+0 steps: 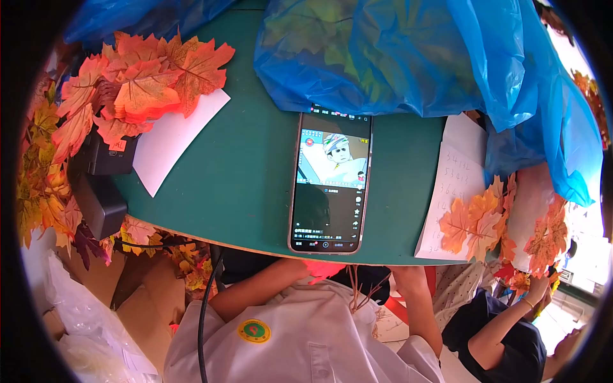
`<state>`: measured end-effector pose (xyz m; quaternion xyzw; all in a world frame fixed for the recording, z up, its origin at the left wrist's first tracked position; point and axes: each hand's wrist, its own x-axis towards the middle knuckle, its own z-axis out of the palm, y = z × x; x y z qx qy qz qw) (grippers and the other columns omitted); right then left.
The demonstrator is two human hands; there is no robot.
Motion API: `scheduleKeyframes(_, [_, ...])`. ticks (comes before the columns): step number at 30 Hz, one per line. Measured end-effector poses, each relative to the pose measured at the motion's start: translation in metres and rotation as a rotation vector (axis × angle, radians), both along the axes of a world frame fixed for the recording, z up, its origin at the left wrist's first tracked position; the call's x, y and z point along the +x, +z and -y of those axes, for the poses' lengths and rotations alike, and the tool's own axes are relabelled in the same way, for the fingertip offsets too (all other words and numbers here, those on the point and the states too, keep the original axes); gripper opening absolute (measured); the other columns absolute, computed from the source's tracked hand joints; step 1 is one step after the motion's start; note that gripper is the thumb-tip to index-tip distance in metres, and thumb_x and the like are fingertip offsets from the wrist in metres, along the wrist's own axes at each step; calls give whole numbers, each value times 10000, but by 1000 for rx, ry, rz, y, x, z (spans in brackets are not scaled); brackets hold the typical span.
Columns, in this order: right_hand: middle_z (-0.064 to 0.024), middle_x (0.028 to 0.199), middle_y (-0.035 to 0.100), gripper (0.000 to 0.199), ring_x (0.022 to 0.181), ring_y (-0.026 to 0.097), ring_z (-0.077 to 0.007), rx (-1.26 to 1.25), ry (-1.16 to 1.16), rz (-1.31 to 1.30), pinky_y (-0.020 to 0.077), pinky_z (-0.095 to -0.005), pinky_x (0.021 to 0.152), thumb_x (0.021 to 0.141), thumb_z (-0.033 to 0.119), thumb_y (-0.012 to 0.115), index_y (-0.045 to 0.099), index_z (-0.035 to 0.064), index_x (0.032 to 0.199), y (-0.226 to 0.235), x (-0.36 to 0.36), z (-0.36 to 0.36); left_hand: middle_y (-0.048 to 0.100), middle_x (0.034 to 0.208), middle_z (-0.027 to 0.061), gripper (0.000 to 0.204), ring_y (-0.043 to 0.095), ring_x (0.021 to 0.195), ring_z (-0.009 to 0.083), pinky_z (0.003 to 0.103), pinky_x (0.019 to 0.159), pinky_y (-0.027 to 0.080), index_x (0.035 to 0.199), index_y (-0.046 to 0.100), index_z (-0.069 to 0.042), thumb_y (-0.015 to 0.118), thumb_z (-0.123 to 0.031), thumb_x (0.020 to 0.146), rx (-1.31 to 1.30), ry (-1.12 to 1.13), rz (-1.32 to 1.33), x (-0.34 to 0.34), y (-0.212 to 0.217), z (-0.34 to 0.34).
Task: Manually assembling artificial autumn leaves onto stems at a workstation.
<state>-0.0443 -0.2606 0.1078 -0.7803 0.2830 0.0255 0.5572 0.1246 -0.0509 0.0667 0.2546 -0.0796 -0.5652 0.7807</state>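
Note:
My left forearm (258,292) reaches in under the front edge of the green table (255,185), and the fingers of that hand are hidden. Beside it a red artificial leaf (321,269) shows at the table edge. Thin brown stems (359,295) stick out below the edge, between my two arms. My right hand (407,274) shows only near the wrist; its fingers are out of sight under the tabletop. Whether either hand grips the leaf or the stems cannot be made out. Above them on the table lies a phone (329,191) with a cartoon on its lit screen.
A blue plastic bag (383,57) covers the table's back, touching the phone's top. Orange artificial maple leaves (150,76), a white paper (182,140) and a black box (105,153) sit left. A handwritten sheet (447,191) lies right. Another person (498,332) works at lower right.

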Motion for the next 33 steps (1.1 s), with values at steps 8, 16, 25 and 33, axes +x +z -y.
scheduleKeyframes(8, [-68, 1036, 625, 405, 953, 629, -205, 963, -450, 92, 523, -329, 803, 772, -111, 652, 580, 46, 1138, 36, 33, -20, 622, 1018, 77, 307, 590, 858, 158, 293, 745, 505, 1121, 599, -32, 601, -283, 945, 13, 31, -1, -3, -1, -2])
scheduleKeyframes(16, [-109, 1021, 622, 388, 910, 631, -245, 995, -476, 88, 533, -390, 762, 780, -126, 629, 569, 16, 1136, 45, 39, -25, 621, 1006, 76, 294, 589, 846, 154, 288, 735, 502, 1115, 601, -33, 602, -273, 945, 28, 48, -9, -4, -1, -4])
scheduleKeyframes(25, [-85, 958, 621, 359, 833, 612, -203, 891, -391, 50, 502, -330, 652, 802, -88, 681, 561, 16, 1124, 62, 47, -29, 621, 993, 73, 280, 587, 833, 150, 282, 724, 499, 1107, 602, -34, 602, -263, 945, 47, 65, -12, -7, -2, 3])
scheduleKeyframes(33, [-58, 1062, 640, 346, 950, 649, -183, 904, -623, 139, 552, -297, 801, 834, -56, 643, 567, 30, 1161, 46, 45, -26, 620, 981, 71, 268, 586, 821, 147, 277, 714, 496, 1100, 604, -35, 602, -253, 945, 67, 66, -24, -6, -3, -1])
